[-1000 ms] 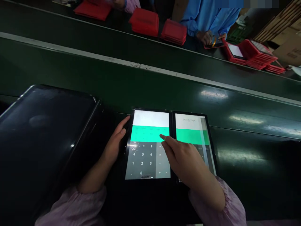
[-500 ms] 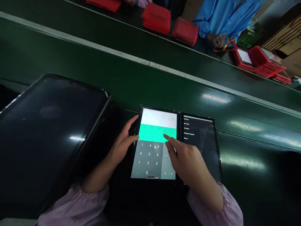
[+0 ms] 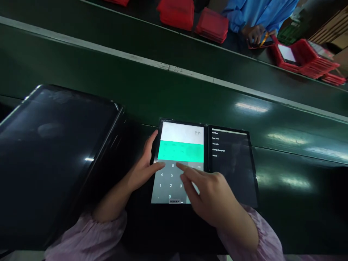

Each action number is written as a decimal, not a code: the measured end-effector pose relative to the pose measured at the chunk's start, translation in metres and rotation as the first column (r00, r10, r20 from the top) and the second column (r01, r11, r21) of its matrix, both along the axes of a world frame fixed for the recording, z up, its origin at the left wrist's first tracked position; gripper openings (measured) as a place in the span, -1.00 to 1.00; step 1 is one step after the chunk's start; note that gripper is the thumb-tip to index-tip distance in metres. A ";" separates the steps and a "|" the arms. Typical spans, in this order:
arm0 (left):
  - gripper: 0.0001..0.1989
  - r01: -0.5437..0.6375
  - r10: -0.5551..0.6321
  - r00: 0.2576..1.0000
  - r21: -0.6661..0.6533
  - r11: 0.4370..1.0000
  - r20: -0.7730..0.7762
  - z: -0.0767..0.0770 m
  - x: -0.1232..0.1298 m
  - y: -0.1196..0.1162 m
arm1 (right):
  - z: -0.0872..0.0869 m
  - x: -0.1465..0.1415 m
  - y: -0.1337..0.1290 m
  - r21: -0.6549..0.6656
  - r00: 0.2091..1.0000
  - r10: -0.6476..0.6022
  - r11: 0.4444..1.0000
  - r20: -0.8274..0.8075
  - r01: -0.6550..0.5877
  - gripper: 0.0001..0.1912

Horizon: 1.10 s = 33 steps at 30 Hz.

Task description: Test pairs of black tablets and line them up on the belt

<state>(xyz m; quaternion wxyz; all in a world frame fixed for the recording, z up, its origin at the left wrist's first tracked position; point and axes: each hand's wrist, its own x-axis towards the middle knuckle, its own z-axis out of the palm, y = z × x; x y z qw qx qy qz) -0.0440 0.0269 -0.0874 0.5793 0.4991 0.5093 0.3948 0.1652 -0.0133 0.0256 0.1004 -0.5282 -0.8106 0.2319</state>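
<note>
A tablet [image 3: 165, 190] with a calculator on its screen lies in front of me: a white strip on top, a green band, grey number keys below. My left hand [image 3: 143, 168] holds its left edge, the thumb resting over the screen near the top left key and the fingers along the side. Over the number keys is my right hand [image 3: 208, 190], holding nothing. Its index finger is stretched to the key right of the 8, the thumb apart below it. Close beside on the right lies a second tablet [image 3: 233, 170] with a dark text menu, partly covered by my right hand.
A large black glossy panel [image 3: 54, 152] lies at the left. Across the green bench, past a pale rail [image 3: 122, 57], are stacks of red sleeves [image 3: 176, 14] and red cases [image 3: 318, 59]. A co-worker in blue sleeves [image 3: 258, 14] handles a dark device there.
My right index finger has moved from the green band down and left to the number keys. More characters stand in the white strip. My left thumb reaches further over the screen.
</note>
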 end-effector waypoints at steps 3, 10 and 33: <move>0.03 0.004 -0.005 1.000 -0.027 1.000 -0.022 0.003 0.001 0.001 | 0.007 0.015 0.004 0.062 0.988 -0.156 0.986 -0.014 0.157 -0.58; -0.10 -0.052 0.053 0.996 -0.014 0.999 0.069 0.003 0.000 -0.001 | -0.005 0.019 0.013 0.119 0.974 -0.198 0.975 0.110 0.185 -0.59; -0.30 -0.100 0.101 0.994 -0.035 0.994 0.029 0.000 -0.007 0.013 | 0.017 0.076 0.019 0.172 0.912 -0.403 0.906 0.076 0.386 -0.48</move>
